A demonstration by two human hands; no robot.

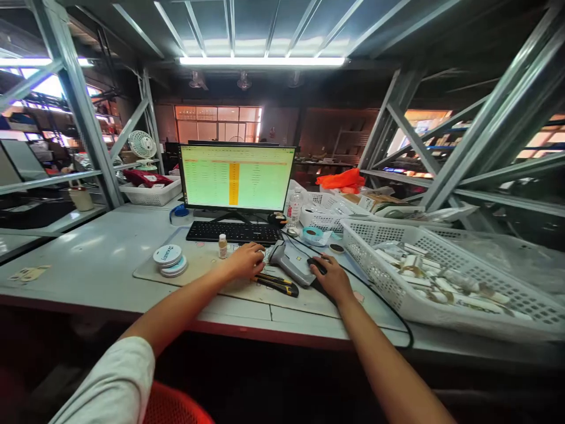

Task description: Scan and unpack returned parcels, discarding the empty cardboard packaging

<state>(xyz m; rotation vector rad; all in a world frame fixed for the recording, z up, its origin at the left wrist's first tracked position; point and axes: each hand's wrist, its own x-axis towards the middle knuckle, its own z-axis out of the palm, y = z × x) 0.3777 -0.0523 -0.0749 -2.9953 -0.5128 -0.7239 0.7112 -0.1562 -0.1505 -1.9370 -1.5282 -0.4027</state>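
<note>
My right hand (334, 278) is wrapped over a black computer mouse (318, 266) on the desk mat. Just left of it lies a grey handheld barcode scanner (295, 264). My left hand (248, 261) rests palm down on the mat in front of the black keyboard (233, 231), fingers loosely apart, and I see nothing held in it. Beside that hand are a yellow-and-black utility knife (280, 284) and a small capped bottle (222, 246). The lit monitor (207, 176) behind the keyboard displays a table with an orange column.
Round tins (170, 259) sit stacked at the mat's left. White perforated baskets (375, 280) fill the right side, one holding many small packed items. A clear bottle (294, 206) and blue tape rolls (312, 234) stand near the monitor. A black cable (388, 303) crosses the mat.
</note>
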